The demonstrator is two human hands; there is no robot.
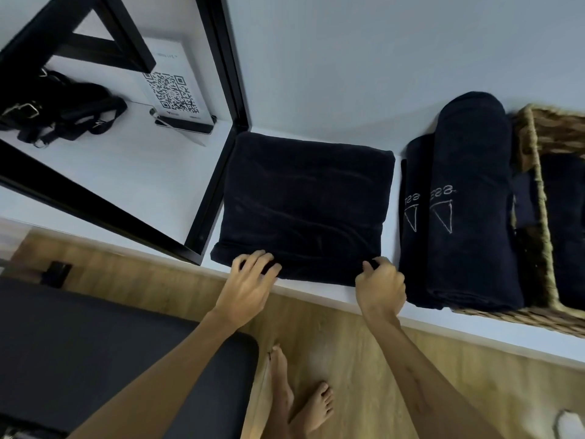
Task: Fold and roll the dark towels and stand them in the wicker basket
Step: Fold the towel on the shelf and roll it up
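While a dark towel (304,210), folded into a thick square, lies flat on the white tabletop (316,122), both hands are at its near edge in the head view. The left hand (250,280) rests on the near left corner with its fingers spread and bent down onto the cloth, the fingertips pressing into the fold; whether they pinch it cannot be told. The right hand (381,286) is at the near right corner, its fingers curled round the towel's edge and gripping it. Just to the right of the folded towel, two rolled towels (468,198) lie side by side on the tabletop, touching each other, each with a pale stitched triangle and lettering on it. The larger roll lies against the wall of the wicker basket (538,172), which stands at the right edge of the view; more dark cloth shows inside it, too cut off to tell how it stands. To the left of the folded towel a black frame (228,90) encloses a section of the tabletop holding a QR-code sign (172,90) and a black strapped bag (60,106). Below the tabletop's edge are a wooden floor (348,343), the person's bare feet (300,400) and a dark padded bench (95,359).
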